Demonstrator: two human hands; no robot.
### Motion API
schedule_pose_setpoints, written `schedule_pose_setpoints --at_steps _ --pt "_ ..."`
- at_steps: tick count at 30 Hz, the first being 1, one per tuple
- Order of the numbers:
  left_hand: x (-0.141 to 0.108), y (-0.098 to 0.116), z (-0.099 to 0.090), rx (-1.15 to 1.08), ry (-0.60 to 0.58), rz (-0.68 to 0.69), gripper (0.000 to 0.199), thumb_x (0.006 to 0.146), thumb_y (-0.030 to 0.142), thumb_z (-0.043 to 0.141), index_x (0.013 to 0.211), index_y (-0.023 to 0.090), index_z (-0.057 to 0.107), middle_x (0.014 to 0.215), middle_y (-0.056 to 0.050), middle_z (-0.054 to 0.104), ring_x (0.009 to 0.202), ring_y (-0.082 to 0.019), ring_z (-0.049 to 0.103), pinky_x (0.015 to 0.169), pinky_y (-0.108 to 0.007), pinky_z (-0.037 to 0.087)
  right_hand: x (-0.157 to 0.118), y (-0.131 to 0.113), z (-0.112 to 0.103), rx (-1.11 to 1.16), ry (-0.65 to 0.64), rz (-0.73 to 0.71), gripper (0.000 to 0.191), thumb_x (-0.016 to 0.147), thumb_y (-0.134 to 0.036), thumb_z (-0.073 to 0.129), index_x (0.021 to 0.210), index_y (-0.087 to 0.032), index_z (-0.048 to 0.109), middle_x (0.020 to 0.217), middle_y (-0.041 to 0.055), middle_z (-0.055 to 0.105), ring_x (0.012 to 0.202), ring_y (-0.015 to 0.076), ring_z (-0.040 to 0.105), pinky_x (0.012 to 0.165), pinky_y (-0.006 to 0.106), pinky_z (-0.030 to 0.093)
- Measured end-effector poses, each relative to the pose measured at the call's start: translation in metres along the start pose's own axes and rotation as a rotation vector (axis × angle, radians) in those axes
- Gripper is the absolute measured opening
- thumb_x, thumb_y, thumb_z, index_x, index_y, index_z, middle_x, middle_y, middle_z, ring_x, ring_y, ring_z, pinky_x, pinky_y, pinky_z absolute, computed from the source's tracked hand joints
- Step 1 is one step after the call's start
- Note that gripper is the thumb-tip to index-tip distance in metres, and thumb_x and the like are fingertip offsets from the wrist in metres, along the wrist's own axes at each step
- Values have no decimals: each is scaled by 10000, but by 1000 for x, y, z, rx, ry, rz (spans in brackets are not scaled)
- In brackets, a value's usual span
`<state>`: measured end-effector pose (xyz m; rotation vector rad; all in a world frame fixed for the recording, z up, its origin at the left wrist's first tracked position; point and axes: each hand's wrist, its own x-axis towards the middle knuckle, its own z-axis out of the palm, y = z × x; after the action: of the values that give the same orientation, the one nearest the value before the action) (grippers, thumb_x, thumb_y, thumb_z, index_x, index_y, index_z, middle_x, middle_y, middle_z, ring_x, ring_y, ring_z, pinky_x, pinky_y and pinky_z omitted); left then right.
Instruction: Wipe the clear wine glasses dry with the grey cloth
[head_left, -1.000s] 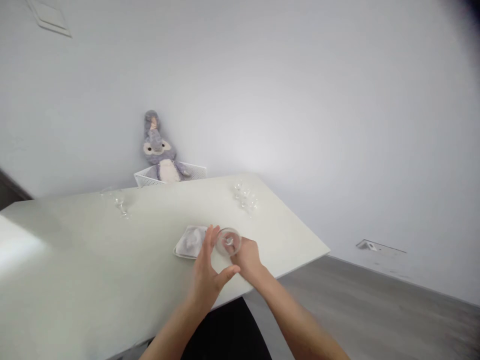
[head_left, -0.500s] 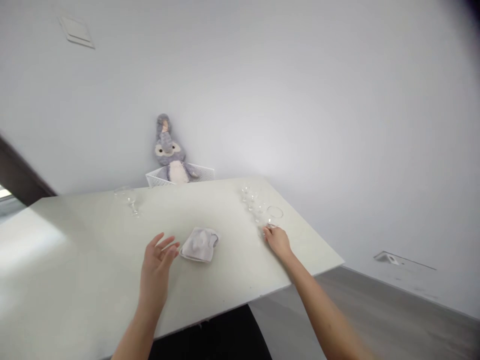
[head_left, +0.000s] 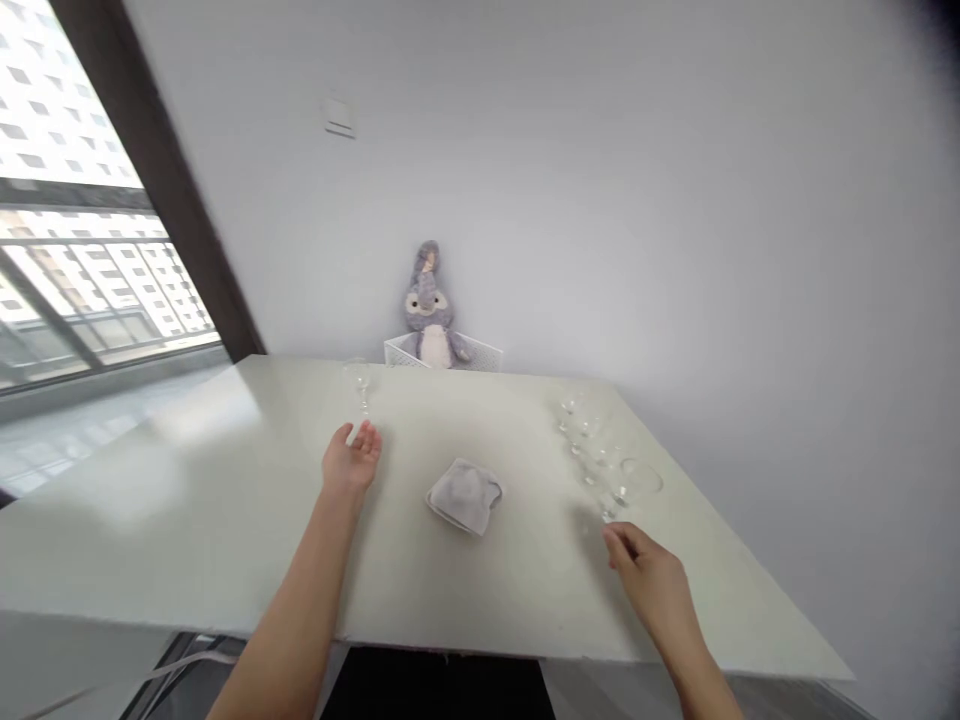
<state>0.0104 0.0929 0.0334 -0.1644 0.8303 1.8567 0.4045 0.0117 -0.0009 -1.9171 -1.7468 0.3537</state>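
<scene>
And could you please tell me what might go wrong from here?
The open left grip is close to the clear stemmed glass on the left and could knock it over. The right grip is close to the nearest clear stemmed glass on the right; a nudge might tip it into the glasses behind.

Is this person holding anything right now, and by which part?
Apparently nothing. The left hand is open near the left-side glass; the right hand is loosely curled by the foot of the closest right-side glass, though contact is unclear.

A bright, dark-framed window (head_left: 82,270) adjoins the pale wall (head_left: 637,220) behind a white table (head_left: 180,530).
</scene>
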Motion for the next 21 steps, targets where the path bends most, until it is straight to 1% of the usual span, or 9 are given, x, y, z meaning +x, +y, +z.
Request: schedule_pose_setpoints --at_steps 3,5,7,8,10,12,14,17,21 --pt "33 6 20 -59 13 -79 367 855 346 349 1202 251 273 1026 -126 496 776 -151 595 560 -263 520 -8 -51 22 120 -68 -375 295 837 -398 385 900 -211 605 794 46 641 679 160 591 634 254 448" --pt "55 8 29 -79 22 -110 430 865 421 274 1253 247 207 1066 -157 467 841 -192 591 543 -290 525 -7 -85 41 57 -123 -619 296 832 -366 423 1044 -218 566 936 65 615 807 179 580 687 276 460" --pt "75 12 35 -88 10 -125 477 852 482 251 1268 251 202 1091 -167 452 884 -222 582 543 -317 530 -1 -110 60 -74 -157 -769 399 780 -381 521 1140 -212 511 1026 87 577 920 224 542 728 322 465" --pt "84 14 37 -89 2 -129 495 843 506 249 1270 258 207 1104 -168 447 900 -233 578 548 -332 532 2 -119 69 -145 -169 -799 479 737 -409 573 1162 -203 495 1048 99 564 947 248 525 735 347 466" --pt "99 19 40 -86 -17 -125 512 829 541 252 1270 286 206 1129 -165 439 925 -246 571 560 -356 533 11 -132 85 -267 -196 -791 603 648 -482 641 1152 -181 499 1045 117 557 936 281 516 721 380 469" --pt "111 24 44 -80 -39 -116 499 823 557 251 1257 313 209 1144 -160 438 944 -252 569 576 -378 532 19 -138 99 -343 -228 -749 614 609 -519 656 1097 -169 530 1025 124 560 900 283 524 694 378 472" --pt "121 28 47 -74 -64 -107 465 823 564 242 1216 315 256 1146 -156 445 952 -253 570 591 -396 529 25 -141 109 -379 -243 -706 506 649 -475 638 1044 -171 555 1018 122 563 862 263 539 657 348 472" --pt "131 30 50 -69 -102 -97 431 830 562 223 1088 249 370 1127 -162 461 961 -245 570 618 -396 528 29 -141 118 -361 -213 -675 296 735 -327 574 995 -184 580 988 114 576 804 231 558 609 307 454" --pt "131 27 49 -65 -154 -90 359 838 513 311 921 182 421 1088 -166 482 980 -231 566 662 -357 531 36 -134 121 -172 -201 -629 163 783 -229 475 853 -226 622 863 61 596 735 191 561 572 271 409"
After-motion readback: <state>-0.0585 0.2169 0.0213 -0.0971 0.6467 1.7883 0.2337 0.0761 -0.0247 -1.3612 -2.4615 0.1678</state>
